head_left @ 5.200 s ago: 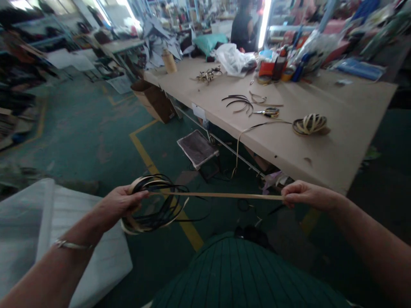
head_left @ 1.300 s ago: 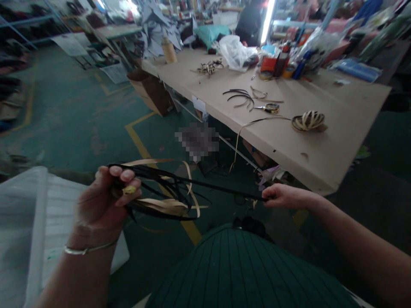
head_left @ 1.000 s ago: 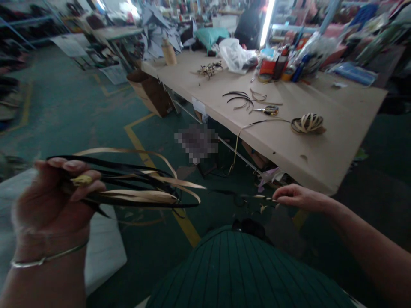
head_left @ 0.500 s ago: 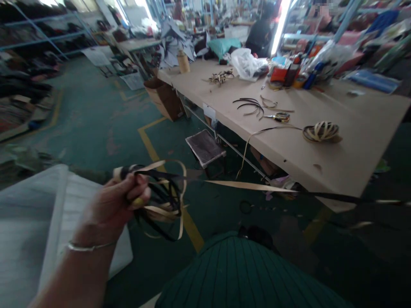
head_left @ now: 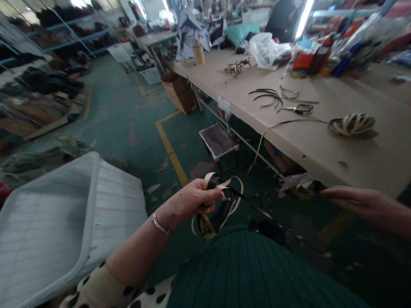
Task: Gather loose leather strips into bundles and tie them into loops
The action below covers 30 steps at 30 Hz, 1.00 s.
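My left hand (head_left: 202,196) is closed around a looped bundle of cream-and-black strip (head_left: 221,209), held in front of my body over the floor. A loose length of the strip trails from it to the lower right. My right hand (head_left: 362,205), somewhat blurred, is off to the right by the table's near edge, its fingers stretched out and no strip visible in them. On the table lies a wound coil of similar strip (head_left: 351,125), one end hanging over the edge. Scissors (head_left: 302,109) and cut strip pieces (head_left: 269,97) lie beside it.
The long brown-topped table (head_left: 359,158) runs along the right, bearing a plastic bag (head_left: 268,50) and bottles. A stool (head_left: 219,140) stands before it. At my left is a big white bin (head_left: 118,192); a cardboard box (head_left: 180,92) is farther off.
My left hand has moved right and nearer my body with the strip bundle. The strip stretched out to the right has gone slack, and my right hand has come into view.
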{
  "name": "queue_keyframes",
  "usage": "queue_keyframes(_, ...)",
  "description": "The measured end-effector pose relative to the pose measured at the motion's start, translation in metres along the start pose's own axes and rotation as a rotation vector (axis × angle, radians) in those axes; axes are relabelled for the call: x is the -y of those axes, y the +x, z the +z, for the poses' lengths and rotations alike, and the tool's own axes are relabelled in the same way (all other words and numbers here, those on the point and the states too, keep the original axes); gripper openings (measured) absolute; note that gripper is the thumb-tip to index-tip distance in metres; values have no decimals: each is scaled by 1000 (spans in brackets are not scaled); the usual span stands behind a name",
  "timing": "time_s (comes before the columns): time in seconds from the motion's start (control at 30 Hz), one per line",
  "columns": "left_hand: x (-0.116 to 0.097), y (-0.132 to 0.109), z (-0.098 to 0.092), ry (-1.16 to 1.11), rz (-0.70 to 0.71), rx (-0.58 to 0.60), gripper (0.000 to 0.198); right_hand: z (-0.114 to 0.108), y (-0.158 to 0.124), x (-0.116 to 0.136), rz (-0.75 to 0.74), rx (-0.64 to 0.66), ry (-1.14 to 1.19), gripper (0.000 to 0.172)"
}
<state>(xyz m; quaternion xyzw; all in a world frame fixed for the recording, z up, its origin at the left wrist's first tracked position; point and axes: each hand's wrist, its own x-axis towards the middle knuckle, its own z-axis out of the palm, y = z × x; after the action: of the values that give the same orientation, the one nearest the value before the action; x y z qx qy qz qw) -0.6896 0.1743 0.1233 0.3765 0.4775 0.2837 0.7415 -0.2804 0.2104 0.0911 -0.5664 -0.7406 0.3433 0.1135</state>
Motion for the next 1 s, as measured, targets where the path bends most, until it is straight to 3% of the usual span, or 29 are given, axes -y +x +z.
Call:
queue_keyframes(0.1, -1, 0, 6, 18, -7, 33, 26, 67, 45, 58, -260, 168, 226, 38)
queue_keyframes(0.2, -1, -1, 7, 34, 1, 40, 24, 120, 69, 113, -379, 247, 370, 38)
queue_keyframes(0.27, 1, -2, 5, 42, 4, 37, 23, 141, 76, 130, -368, 264, 422, 27)
queue_keyframes(0.37, 3, -3, 2, 38, 7, 17, 25, 152, 80, 130, -308, 281, 492, 24)
queue_keyframes(0.47, 3, -5, -4, 9, 31, -25, 27, 143, 81, 117, -251, 381, 509, 26)
queue_keyframes(0.6, -2, -10, -21, -59, 94, -125, 29, 113, 77, 101, -229, 731, 453, 30)
queue_keyframes(0.67, -6, -15, -34, -88, 133, -192, 28, 97, 74, 90, -254, 847, 473, 34)
queue_keyframes(0.73, -11, -20, -49, -121, 178, -257, 25, 83, 71, 76, -276, 851, 513, 37)
queue_keyframes(0.87, -24, -35, -78, -203, 280, -410, 13, 57, 64, 44, -269, 718, 579, 41)
queue_keyframes(1.0, -32, -54, -103, -296, 235, -608, 33, 34, 55, 23, -219, 577, 616, 41)
